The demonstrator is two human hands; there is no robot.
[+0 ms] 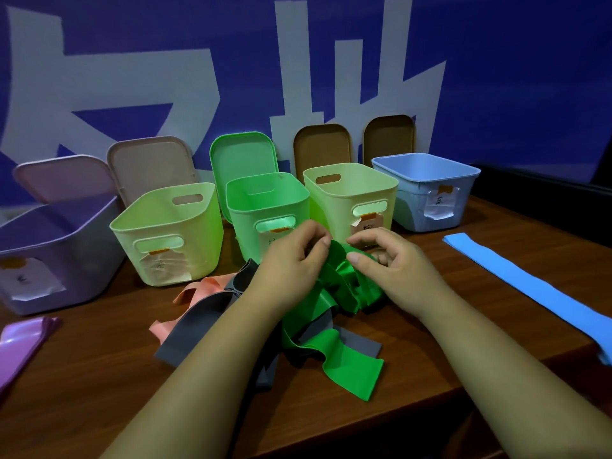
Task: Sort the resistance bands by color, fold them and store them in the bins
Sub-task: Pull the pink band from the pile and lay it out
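A tangled heap of bands lies mid-table: green bands (pixel 344 356), grey bands (pixel 202 313) and a peach band (pixel 205 286). My left hand (pixel 291 263) and my right hand (pixel 387 263) both pinch the bunched top of a green band just in front of the green bin (pixel 265 200). A purple band (pixel 20 339) lies flat at the left edge. Blue bands (pixel 530 286) lie stretched out at the right. Five open bins stand in a row: purple (pixel 49 233), pale yellow-green (pixel 172 226), green, pale yellow (pixel 351 190), blue (pixel 427 180).
Each bin carries a paper label on its front. Lids lean behind the bins against the blue and white wall (pixel 331 61). The wooden table (pixel 99 376) ends in an edge at the lower right, near the blue bands.
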